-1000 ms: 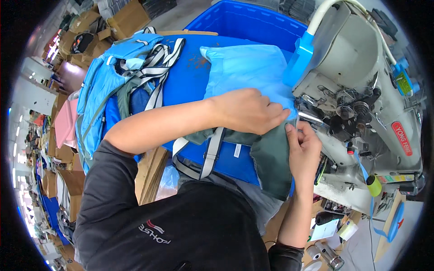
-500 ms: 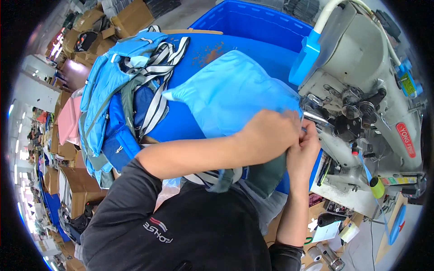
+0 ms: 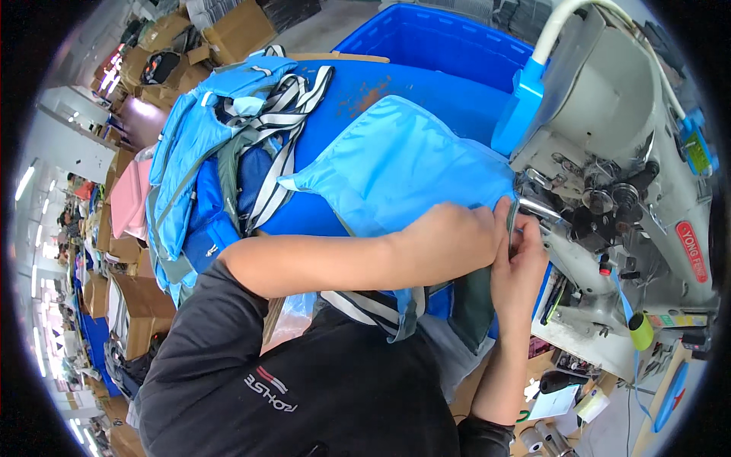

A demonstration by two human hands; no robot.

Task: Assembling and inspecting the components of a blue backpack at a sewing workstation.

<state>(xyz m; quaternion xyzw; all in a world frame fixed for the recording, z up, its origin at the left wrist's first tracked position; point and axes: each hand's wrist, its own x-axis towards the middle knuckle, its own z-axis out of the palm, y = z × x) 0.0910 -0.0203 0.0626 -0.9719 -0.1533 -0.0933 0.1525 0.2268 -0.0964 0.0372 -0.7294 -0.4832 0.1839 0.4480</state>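
Observation:
A light blue fabric panel (image 3: 403, 164) lies spread over the blue table (image 3: 449, 107), its right corner reaching the sewing machine (image 3: 609, 99). My left hand (image 3: 453, 240) is closed on the panel's edge near that corner, its forearm crossing in front of me. Right beside it, my right hand (image 3: 521, 263) pinches a narrow dark edge strip of the same piece, thumb and fingers together. Both hands nearly touch, just left of the machine's metal parts. Dark grey-green fabric (image 3: 474, 305) and a striped strap (image 3: 358, 306) hang below my hands, close to my body.
Left on the table is a pile of light blue bags (image 3: 179, 175) with black-and-white straps (image 3: 308, 95). Behind the table stands a blue plastic bin (image 3: 434, 46). Cardboard boxes (image 3: 141, 308) fill the left side. A green thread cone (image 3: 640, 331) sits by the machine.
My fingers have shifted slightly along the panel's edge, and the dark strip between them now shows upright. The whole view has moved a little, with the panel still by the machine.

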